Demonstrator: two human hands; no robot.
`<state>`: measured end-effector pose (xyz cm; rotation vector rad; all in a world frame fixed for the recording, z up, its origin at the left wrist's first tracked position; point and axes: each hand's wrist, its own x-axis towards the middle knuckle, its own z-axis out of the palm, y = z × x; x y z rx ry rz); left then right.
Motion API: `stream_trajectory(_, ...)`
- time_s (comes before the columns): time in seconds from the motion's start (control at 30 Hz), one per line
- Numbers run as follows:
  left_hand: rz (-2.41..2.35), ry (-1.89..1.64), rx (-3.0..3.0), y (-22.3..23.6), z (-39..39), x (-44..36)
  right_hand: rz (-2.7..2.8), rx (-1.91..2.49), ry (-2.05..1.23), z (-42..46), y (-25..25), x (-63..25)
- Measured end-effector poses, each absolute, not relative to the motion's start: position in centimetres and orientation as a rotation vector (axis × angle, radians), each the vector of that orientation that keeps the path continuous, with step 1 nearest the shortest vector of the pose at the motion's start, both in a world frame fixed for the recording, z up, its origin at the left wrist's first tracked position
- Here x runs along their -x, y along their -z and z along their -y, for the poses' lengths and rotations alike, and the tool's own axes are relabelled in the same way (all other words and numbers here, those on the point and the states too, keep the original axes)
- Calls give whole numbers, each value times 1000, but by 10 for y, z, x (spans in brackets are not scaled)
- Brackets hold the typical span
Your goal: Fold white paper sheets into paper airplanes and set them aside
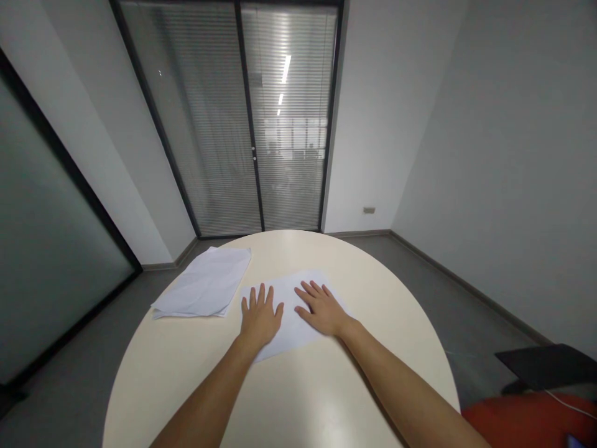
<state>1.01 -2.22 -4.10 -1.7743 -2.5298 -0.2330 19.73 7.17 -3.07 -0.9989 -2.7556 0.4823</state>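
Note:
A white sheet of paper [289, 330] lies flat on the pale round table [298, 392], turned slightly askew. On its left part rests my left hand [260, 317], palm down with the fingers spread. My right hand [324, 310] lies over the sheet's right part, its fingers also stretched out and apart. Both hands cover portions of the paper, and neither grips it. To the left of my left hand sits a stack of white paper sheets [205, 283], its edges loosely aligned.
Beyond the table stands a glass partition with blinds [219, 124] in a dark frame. At the lower right are a red seat [527, 420] and a black flat object [550, 364] with a pale cable. A small wall socket [369, 210] shows near the floor.

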Motion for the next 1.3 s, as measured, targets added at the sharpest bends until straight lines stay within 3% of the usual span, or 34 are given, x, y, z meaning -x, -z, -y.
stream_trajectory(0.3, 2405, 198, 1678, 18, 39, -23, 2537, 1215, -189, -94, 21, -208)
stream_trajectory(0.6, 2106, 325, 2361, 33, 33, -4, 2698, 1104, -462, -86, 28, -219)
stream_trajectory(0.97, 2285, 312, 1996, 26, 34, -18, 2759, 1012, -471, -76, 23, -214)
stream_trajectory(1.3, 2289, 381, 2073, 32, 32, 2, 2564, 1391, -291, -92, 30, -220)
